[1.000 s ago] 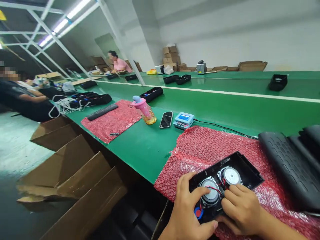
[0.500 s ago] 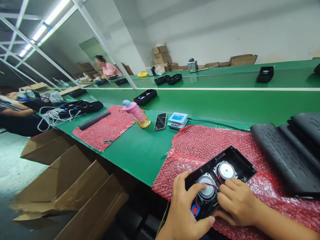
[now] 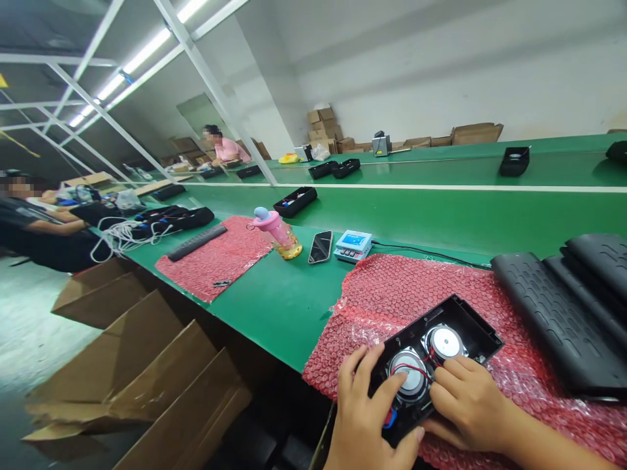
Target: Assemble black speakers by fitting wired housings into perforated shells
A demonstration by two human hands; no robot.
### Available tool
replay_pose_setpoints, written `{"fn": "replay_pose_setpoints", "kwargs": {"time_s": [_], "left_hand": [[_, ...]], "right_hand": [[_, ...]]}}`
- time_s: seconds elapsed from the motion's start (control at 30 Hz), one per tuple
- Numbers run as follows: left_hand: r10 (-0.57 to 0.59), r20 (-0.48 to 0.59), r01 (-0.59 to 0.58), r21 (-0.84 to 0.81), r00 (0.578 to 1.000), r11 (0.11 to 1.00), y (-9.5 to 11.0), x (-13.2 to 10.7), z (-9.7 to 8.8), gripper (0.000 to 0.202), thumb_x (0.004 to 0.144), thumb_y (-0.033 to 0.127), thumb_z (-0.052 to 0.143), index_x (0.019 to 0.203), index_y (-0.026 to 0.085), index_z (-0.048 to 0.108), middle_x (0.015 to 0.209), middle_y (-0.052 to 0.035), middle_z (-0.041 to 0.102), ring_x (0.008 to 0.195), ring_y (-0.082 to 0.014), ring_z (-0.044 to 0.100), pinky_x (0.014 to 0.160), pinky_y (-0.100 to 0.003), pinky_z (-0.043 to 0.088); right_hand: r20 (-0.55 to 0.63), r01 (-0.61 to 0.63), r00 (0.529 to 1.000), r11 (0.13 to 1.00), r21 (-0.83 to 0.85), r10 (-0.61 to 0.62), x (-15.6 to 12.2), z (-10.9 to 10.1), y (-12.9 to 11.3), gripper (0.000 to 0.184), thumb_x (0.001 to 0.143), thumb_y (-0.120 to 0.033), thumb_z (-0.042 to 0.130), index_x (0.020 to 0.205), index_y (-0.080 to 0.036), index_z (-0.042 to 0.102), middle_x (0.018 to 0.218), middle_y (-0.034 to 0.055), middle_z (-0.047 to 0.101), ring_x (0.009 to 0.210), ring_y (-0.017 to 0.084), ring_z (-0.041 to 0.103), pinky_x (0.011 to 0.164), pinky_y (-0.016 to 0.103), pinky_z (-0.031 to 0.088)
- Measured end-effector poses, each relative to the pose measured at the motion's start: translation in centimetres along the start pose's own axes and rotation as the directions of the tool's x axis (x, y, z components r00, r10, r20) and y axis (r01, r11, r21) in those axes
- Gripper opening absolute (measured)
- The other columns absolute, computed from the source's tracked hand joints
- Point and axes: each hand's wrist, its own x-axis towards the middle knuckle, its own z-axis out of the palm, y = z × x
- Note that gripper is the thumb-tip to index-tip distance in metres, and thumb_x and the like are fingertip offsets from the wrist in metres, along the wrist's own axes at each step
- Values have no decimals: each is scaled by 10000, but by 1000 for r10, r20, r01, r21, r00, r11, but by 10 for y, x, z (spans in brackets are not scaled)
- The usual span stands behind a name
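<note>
- Black plastic makes up the open case (image 3: 480, 329), which sits at the near edge of the tabletop (image 3: 274, 320), over red bubble wrap (image 3: 392, 287); whether it rests fully on the wrap is hidden.
- Left hand (image 3: 362, 408): its grip spans one end of the case, two fingers over the far wall, another fingertip on the nearer speaker (image 3: 415, 382), thumb by the near wall.
- Right hand (image 3: 465, 401): the fingers are bunched together at the near wall, beside the red and black wires (image 3: 416, 367); one cannot tell whether they pinch a wire.
- The case looks stiff and smooth, probably weighted by the nearer speaker and the farther speaker (image 3: 447, 341). The outer walls seem the sound place to hold; the thin wires look fragile and poor for lifting.
- Stacked black panels (image 3: 543, 313) lie to the right on the wrap.
- Beyond the wrap stand a small blue device (image 3: 353, 245), a phone (image 3: 321, 248) and a pink-lidded bottle (image 3: 281, 238).
- Farther off, another open case (image 3: 296, 201) lies near a white line.
</note>
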Motion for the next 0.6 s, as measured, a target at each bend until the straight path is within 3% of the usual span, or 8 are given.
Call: {"fn": "replay_pose_setpoints", "kwargs": {"time_s": [0.13, 0.23, 0.37, 0.43, 0.47, 0.5, 0.53, 0.6], "left_hand": [[172, -133, -164, 68, 976, 984, 4, -5, 1, 340, 689, 219, 678, 1027, 198, 646, 1019, -34, 675, 1036, -217, 555, 1117, -390, 222], [137, -152, -137, 8, 979, 990, 8, -5, 4, 288, 716, 194, 653, 1002, 165, 644, 953, -47, 689, 975, -194, 598, 1083, -348, 284], [38, -174, -61, -131, 984, 989, 14, -3, 8, 210, 746, 180, 618, 955, 179, 638, 839, -24, 676, 826, -159, 621, 1037, -347, 331], [5, -176, -40, -197, 984, 980, 15, -1, 10, 153, 753, 175, 612, 904, 190, 633, 752, 2, 653, 719, -137, 607, 1023, -358, 335], [-3, -176, -36, -217, 984, 975, 15, -1, 11, 133, 752, 170, 615, 882, 195, 629, 721, 13, 644, 680, -128, 597, 1013, -361, 337], [-7, -178, -35, -230, 984, 973, 15, 0, 11, 118, 750, 166, 619, 862, 200, 624, 697, 22, 636, 651, -121, 589, 998, -360, 343], [-10, -184, -34, -237, 983, 971, 14, 1, 12, 106, 747, 162, 621, 844, 204, 619, 682, 29, 631, 634, -117, 584, 979, -355, 351], [-18, -192, -30, -245, 981, 969, 13, 3, 13, 76, 740, 162, 622, 795, 211, 606, 656, 38, 622, 615, -113, 578, 929, -339, 368]], "right_hand": [[7, 4, 1000, 1000, -9, -4, 0, -1, -1, 298, 890, -378, 418, 662, -187, 437, 606, 14, 456, 582, 163, 367, 593, 309, 225], [33, 18, 999, 1000, 12, -18, 2, -7, 2, 251, 889, -348, 408, 725, -178, 491, 710, 49, 543, 618, 171, 431, 592, 311, 285], [1, 57, 998, 998, -3, -57, 7, -37, 20, 279, 891, -372, 396, 953, -145, 546, 1042, 142, 585, 826, 204, 541, 685, 324, 418], [-39, -69, 997, 991, -116, 65, 11, -57, 37, 299, 866, -394, 464, 1002, -139, 543, 1059, 152, 584, 908, 227, 557, 760, 346, 453], [-33, -189, 982, 959, -210, 186, 12, -67, 47, 302, 857, -395, 486, 1000, -137, 547, 1027, 146, 595, 915, 237, 565, 781, 360, 461], [-4, -319, 942, 889, -329, 336, 13, -76, 57, 315, 857, -406, 485, 995, -131, 554, 985, 142, 606, 898, 249, 575, 777, 376, 468], [35, -434, 863, 774, -460, 504, 13, -84, 67, 350, 862, -429, 468, 1004, -123, 560, 951, 145, 609, 872, 267, 584, 753, 393, 474], [90, -545, 610, 499, -674, 787, 8, -95, 86, 489, 866, -515, 404, 1083, -102, 550, 941, 174, 596, 846, 320, 589, 688, 426, 473]]}}
